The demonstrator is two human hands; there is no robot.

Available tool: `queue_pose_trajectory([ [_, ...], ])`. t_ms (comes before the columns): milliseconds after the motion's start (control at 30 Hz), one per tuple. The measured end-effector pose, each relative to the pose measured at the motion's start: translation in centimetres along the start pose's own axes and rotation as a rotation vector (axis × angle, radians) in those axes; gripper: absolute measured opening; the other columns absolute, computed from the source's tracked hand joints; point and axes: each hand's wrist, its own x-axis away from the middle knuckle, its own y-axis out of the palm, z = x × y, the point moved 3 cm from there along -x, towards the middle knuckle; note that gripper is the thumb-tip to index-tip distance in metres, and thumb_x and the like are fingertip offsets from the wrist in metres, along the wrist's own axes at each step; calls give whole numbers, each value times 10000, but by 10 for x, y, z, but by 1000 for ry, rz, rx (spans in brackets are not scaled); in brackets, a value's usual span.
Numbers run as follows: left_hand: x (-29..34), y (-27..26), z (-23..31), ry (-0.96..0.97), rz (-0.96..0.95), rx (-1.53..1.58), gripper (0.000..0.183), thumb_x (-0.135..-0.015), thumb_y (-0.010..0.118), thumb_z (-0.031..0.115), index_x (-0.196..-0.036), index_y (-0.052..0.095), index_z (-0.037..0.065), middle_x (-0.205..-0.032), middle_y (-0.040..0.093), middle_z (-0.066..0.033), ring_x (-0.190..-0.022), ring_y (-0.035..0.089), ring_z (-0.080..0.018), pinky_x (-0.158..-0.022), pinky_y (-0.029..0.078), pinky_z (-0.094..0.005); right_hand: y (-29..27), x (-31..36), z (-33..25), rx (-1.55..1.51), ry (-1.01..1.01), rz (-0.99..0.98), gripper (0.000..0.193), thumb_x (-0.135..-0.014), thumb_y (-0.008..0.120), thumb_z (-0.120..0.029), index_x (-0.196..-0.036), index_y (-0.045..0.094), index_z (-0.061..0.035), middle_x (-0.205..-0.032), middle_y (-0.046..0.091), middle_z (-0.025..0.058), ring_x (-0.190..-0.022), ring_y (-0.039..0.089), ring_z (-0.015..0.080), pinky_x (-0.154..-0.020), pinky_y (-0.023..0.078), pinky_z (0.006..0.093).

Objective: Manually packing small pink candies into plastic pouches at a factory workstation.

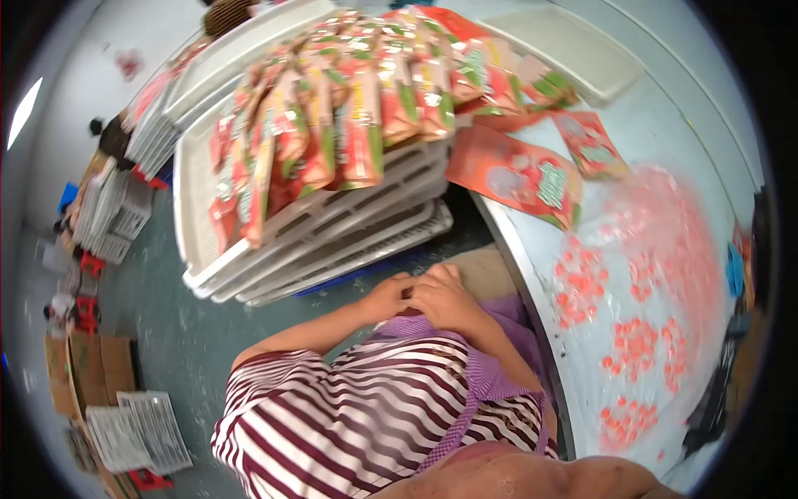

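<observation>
My left hand (386, 298) and my right hand (443, 298) meet above my lap, in front of my striped shirt and purple checked apron (495, 374). The fingers of both are curled in, and the fingertips come together. Anything between them is too small or hidden to make out. Beyond my hands is a stack of white plastic trays (332, 264); the top one is heaped with red and green printed pouches (357, 125). To the right, on the table, lie a flat red pouch (519, 176) and a smaller one (592, 145).
On the table (536, 266), several small piles of red-and-white pieces (632, 349) lie beside a pinkish clear plastic sheet or bag (665, 216). An empty white tray (573, 50) rests at the far side. Cardboard boxes (100, 370) and more stacked trays (116, 212) stand on the left floor.
</observation>
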Motion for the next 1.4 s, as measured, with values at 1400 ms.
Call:
queue_pose_trajectory([
  [1400, -258, 22, 100, 592, -101, -558, 415, -810, 587, 437, -1181, 589, 250, -1381, 393, -90, -1319, 231, -399, -1036, 141, -617, -205, 39, 147, -833, 890, 1365, 389, -946, 463, -313, -1162, 458, 10, -998, 534, 107, -787, 575, 181, -721, 493, 285],
])
